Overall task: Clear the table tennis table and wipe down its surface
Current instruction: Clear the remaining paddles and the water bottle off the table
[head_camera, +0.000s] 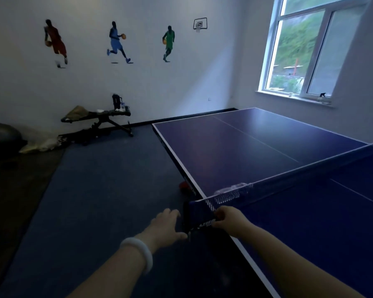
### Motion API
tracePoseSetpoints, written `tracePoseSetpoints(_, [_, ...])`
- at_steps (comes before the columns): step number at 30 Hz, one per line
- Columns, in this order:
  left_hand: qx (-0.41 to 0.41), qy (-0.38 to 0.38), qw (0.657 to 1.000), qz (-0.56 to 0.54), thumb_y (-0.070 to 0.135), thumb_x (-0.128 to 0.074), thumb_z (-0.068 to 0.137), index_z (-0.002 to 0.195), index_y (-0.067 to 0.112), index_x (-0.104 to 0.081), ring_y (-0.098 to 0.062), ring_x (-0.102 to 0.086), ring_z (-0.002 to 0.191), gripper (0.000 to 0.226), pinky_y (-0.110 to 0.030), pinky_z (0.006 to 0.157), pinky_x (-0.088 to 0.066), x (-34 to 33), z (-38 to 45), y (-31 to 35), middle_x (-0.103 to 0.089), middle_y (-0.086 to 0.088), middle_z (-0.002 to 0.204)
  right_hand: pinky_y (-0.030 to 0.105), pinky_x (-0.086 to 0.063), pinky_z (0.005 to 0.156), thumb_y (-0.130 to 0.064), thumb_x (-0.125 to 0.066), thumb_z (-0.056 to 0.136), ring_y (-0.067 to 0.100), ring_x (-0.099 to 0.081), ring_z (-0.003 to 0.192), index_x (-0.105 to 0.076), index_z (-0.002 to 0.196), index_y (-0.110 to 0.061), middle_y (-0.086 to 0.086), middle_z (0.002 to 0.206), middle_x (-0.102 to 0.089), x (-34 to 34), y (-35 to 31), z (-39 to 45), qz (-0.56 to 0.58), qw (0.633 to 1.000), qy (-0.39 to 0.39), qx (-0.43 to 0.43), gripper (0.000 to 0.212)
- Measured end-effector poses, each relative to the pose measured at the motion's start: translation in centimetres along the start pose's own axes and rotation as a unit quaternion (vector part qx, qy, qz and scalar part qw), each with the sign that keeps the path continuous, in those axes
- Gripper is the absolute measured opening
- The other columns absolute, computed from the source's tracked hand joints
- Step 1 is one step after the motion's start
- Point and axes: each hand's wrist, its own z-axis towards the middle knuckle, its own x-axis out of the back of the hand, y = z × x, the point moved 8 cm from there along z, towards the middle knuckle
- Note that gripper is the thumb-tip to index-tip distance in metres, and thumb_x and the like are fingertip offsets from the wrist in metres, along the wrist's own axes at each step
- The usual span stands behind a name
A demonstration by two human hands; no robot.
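Both hands point(167, 224) point(228, 219) at net post point(186, 220), table edge point(177, 155)

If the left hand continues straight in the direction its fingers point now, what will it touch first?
Most likely the black net post clamped at the table's edge. The left hand points to the right, and its fingertips look almost at the post already. Depth is unclear, so they may already touch it. The right hand grips the net just beyond.

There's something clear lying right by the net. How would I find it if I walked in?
Start at the blue table tennis table and follow its net to the end where the person's right hand grips it. Just behind the mesh there lies a clear plastic bottle on its side, the only loose thing on the tabletop.
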Motion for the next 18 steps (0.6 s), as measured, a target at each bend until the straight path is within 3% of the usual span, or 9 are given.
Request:
tracePoseSetpoints(4, [-0.03, -0.016, 0.999, 0.002, 0.047, -0.065, 0.087, 0.136, 0.018, -0.04, -0.022, -0.042, 0.125, 0.062, -0.039, 0.106, -0.039, 2.0, 7.7, -3.5, -0.04, -0.003, 0.136, 0.022, -0.047, 0.079, -0.023, -0.073, 0.086, 0.013, -0.058, 0.094, -0.06, 0.12, -0.011, 0.003, 0.112, -0.063, -0.4, -1.2, 7.5, 0.011, 0.999, 0.021, -0.025, 0.038])
tracePoseSetpoints(7, [-0.069, -0.028, 0.997, 0.008, 0.047, -0.065, 0.088, 0.136, 0.018, -0.04, -0.022, -0.042, 0.123, 0.062, -0.038, 0.105, -0.039, 3.6, 13.7, -5.9, -0.04, -0.004, 0.134, 0.024, -0.047, 0.089, -0.025, -0.071, 0.089, 0.018, -0.059, 0.108, -0.057, 0.128, -0.01, 0.006, 0.122, -0.062, -0.3, -2.2, 12.5, 0.02, 0.997, 0.056, -0.049, 0.044])
tracePoseSetpoints(11, [-0.116, -0.059, 0.991, 0.029, 0.049, -0.065, 0.087, 0.135, 0.018, -0.041, -0.022, -0.043, 0.12, 0.062, -0.038, 0.104, -0.04, 5.7, 21.3, -8.9, -0.041, -0.004, 0.131, 0.03, -0.05, 0.096, -0.023, -0.072, 0.088, 0.02, -0.06, 0.11, -0.057, 0.128, -0.009, 0.008, 0.124, -0.062, -0.3, -2.8, 17.2, 0.06, 0.987, 0.089, -0.121, 0.045])
tracePoseSetpoints(15, [-0.16, -0.079, 0.983, 0.037, 0.045, -0.066, 0.087, 0.133, 0.016, -0.043, -0.022, -0.045, 0.12, 0.059, -0.037, 0.103, -0.041, 6.7, 28.1, -8.9, -0.043, -0.005, 0.131, 0.022, -0.043, 0.09, -0.028, -0.07, 0.09, 0.017, -0.056, 0.114, -0.055, 0.132, -0.011, 0.006, 0.129, -0.059, -0.7, -1.5, 19.2, 0.075, 0.973, 0.108, -0.188, 0.047])
tracePoseSetpoints(18, [-0.206, -0.119, 0.971, 0.039, 0.043, -0.067, 0.087, 0.133, 0.017, -0.043, -0.021, -0.044, 0.122, 0.058, -0.038, 0.105, -0.041, 5.1, 31.3, -6.6, -0.042, -0.003, 0.132, 0.022, -0.041, 0.084, -0.028, -0.068, 0.091, 0.015, -0.056, 0.106, -0.055, 0.131, -0.012, 0.006, 0.127, -0.059, -1.1, 0.4, 20.0, 0.084, 0.962, 0.109, -0.235, 0.045])
